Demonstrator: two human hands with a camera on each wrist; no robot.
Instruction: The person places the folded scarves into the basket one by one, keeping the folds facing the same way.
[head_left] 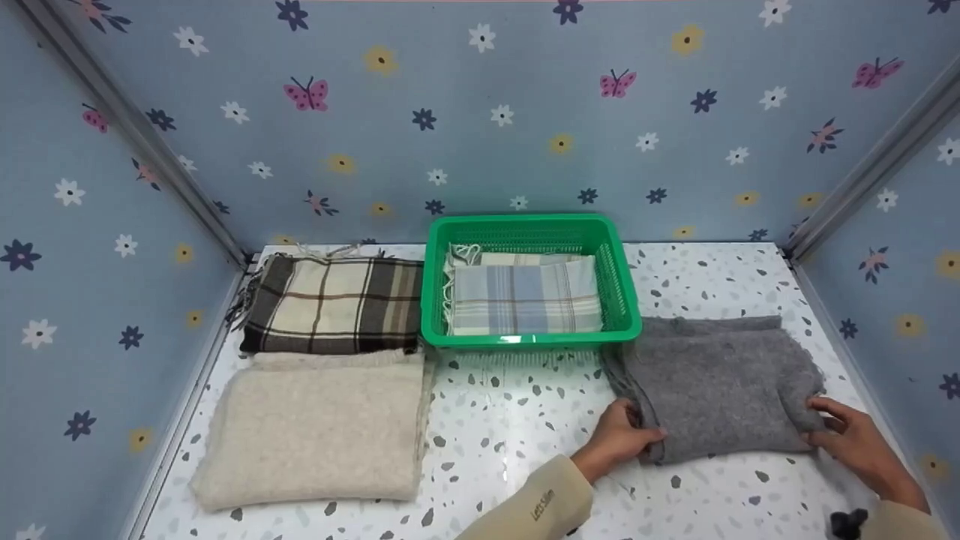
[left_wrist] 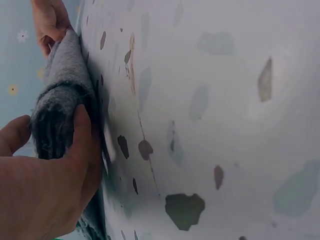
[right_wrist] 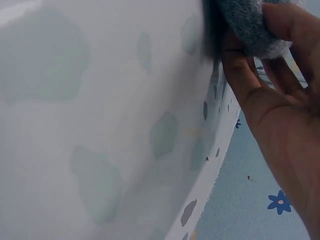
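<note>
Head view: 2 hands, 1 gray folded scarf [head_left: 720, 390], lower right of frame, lying on the speckled white surface [head_left: 517, 420]. Left hand [head_left: 619, 439] grips the scarf's lower-left corner, thumb on top, fingers at the edge; right hand [head_left: 859, 442] pinches its right edge. Left wrist view has the left hand's thumb and fingers on either side of the thick folded end, with the other hand at the far end, upper left. Right wrist view, upper right: thumb and fingers around the gray fabric.

Folded textiles outside the basket: 3, counting the gray one. Other 2 at left of frame: 1 black-and-cream plaid scarf [head_left: 337, 304], fringed, just beside the basket; 1 beige folded scarf [head_left: 315, 431] below it, the two touching. 1 green plastic basket [head_left: 529, 339] at center, holding 1 pale blue plaid scarf [head_left: 525, 296] with fringe at its left; cannot tell if the strip behind is a second piece. 3 blue floral wall panels [head_left: 487, 90]: back, left, right. 2 beige sleeves [head_left: 536, 502], left one lettered.
</note>
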